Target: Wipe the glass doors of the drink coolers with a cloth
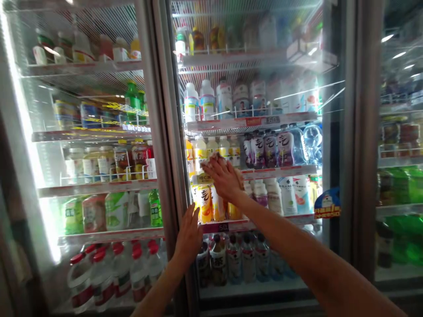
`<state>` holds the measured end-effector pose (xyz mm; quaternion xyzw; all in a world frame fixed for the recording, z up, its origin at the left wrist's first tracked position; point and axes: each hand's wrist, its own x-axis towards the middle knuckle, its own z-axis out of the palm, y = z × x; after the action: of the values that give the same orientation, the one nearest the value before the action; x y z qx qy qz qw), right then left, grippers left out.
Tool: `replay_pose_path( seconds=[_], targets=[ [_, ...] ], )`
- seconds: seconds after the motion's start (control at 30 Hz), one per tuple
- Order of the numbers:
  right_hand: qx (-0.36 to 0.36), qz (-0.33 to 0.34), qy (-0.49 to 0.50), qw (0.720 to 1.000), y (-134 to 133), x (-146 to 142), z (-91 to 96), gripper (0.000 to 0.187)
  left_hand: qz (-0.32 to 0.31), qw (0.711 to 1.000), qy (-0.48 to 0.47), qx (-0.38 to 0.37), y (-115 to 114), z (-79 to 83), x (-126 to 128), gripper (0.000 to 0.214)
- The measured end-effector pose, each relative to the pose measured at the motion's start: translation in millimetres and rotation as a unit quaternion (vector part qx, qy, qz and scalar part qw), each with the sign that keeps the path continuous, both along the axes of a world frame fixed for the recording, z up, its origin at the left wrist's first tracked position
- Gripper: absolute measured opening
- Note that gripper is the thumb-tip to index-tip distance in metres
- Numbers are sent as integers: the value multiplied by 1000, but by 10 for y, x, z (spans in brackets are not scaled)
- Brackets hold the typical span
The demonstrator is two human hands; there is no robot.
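My right hand (226,180) lies against the glass door (297,94) of a drinks fridge, fingers stretched upward. A crumpled pale cloth (239,176) shows at its edges, pressed under the palm and fingers; most of it is hidden. Lower and to the left, my left hand (190,235) rests with fingers apart at the door's metal frame (170,105) and the edge of the glass. Behind the glass, close to both hands, stand bottles with yellow-orange labels (206,204).
Shelves of bottles fill the fridge on both sides of the frame. Red-capped water bottles (99,273) stand low on the left. A blue and yellow sticker (327,203) is on the door at right. Another fridge door (401,145) continues further right.
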<state>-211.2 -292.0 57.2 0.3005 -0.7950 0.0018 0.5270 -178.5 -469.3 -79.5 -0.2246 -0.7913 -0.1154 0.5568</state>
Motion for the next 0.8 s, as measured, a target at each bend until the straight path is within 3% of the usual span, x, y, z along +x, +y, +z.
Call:
replay_pose_path(
  seconds=[0.07, 0.13, 0.2, 0.27, 0.3, 0.37, 0.43, 0.5, 0.57, 0.63, 0.7, 0.73, 0.8],
  targets=[
    [14, 5, -1, 1000, -69, -2, -43, 64, -4, 1000, 0, 11, 12, 10, 18, 55],
    [113, 43, -14, 993, -40, 28, -438, 60, -5, 1000, 6, 6, 9, 10, 26, 55],
    [249, 102, -23, 963, 92, 63, -916, 51, 0, 1000, 9, -5, 3, 3, 13, 55],
    [331, 139, -12, 933, 280, 64, -1149, 44, 7, 1000, 9, -20, 17, -2, -19, 55],
    [337, 138, 0, 931, 377, 46, -1115, 43, 12, 1000, 6, -27, 37, -2, -38, 55],
    [270, 93, 31, 958, 552, -15, -795, 46, 23, 999, 3, -31, 102, 1, -73, 55],
    [135, 14, 59, 989, 692, -80, -387, 53, 38, 999, 3, -21, 190, -2, -89, 54],
    [16, -49, 76, 996, 801, -108, -231, 58, 47, 999, 8, -17, 276, -20, -82, 54],
    [-3, -64, 80, 995, 899, -62, -481, 58, 45, 998, 12, -35, 345, -52, -63, 54],
    [88, -30, 68, 993, 1020, 42, -991, 54, 45, 997, 14, -65, 399, -82, -49, 54],
    [219, 30, 34, 975, 1186, 131, -1425, 47, 47, 995, 19, -86, 458, -90, -58, 53],
    [247, 39, 21, 968, 1285, 147, -1518, 45, 47, 994, 23, -91, 498, -80, -73, 53],
    [226, 15, 22, 974, 1497, 114, -1396, 46, 40, 994, 30, -96, 607, -35, -114, 53]
  ],
)
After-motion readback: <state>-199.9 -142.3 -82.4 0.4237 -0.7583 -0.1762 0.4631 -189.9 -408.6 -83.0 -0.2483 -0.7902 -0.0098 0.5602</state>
